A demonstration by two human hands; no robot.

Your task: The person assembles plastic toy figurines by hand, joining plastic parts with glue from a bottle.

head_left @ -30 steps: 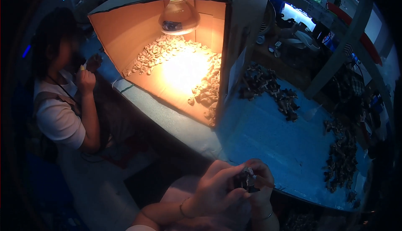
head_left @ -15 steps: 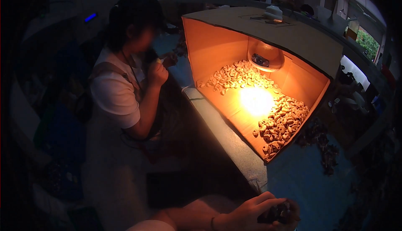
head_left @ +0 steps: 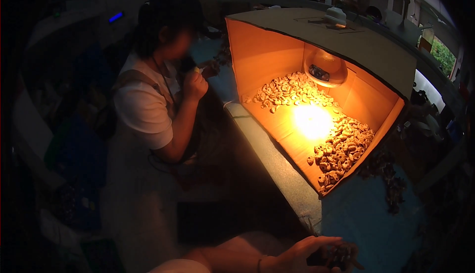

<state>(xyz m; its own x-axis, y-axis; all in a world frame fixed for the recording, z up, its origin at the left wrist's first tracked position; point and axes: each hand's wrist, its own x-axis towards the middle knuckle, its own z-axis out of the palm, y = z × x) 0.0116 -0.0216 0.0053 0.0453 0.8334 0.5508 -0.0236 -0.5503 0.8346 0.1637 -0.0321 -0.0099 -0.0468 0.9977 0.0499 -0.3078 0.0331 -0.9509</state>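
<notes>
At the lower edge, my left hand (head_left: 297,257), with a thin band at the wrist, curls around a clump of small dark pieces (head_left: 340,257). Its upper fingers stretch over the top of the clump, and the lower part is lost in shadow. Dim finger-like shapes at the clump's right side may belong to my right hand, but darkness hides its form and grip. Beyond my hand stands an open-fronted cardboard box (head_left: 272,35), lit inside by a lamp (head_left: 325,70). Many small round, shell-like pieces (head_left: 346,144) lie in it in heaps.
A co-worker (head_left: 148,95) in a light top sits at left, hands raised near the chest. Under the box runs a pale table edge (head_left: 277,161). A blue surface (head_left: 361,228) lies to its right, with a dark strand of pieces (head_left: 394,189) on it.
The view has shifted, so the box and co-worker appear slightly farther right. My left hand's upper fingers have straightened over the dark clump, showing more of its ragged pieces.
</notes>
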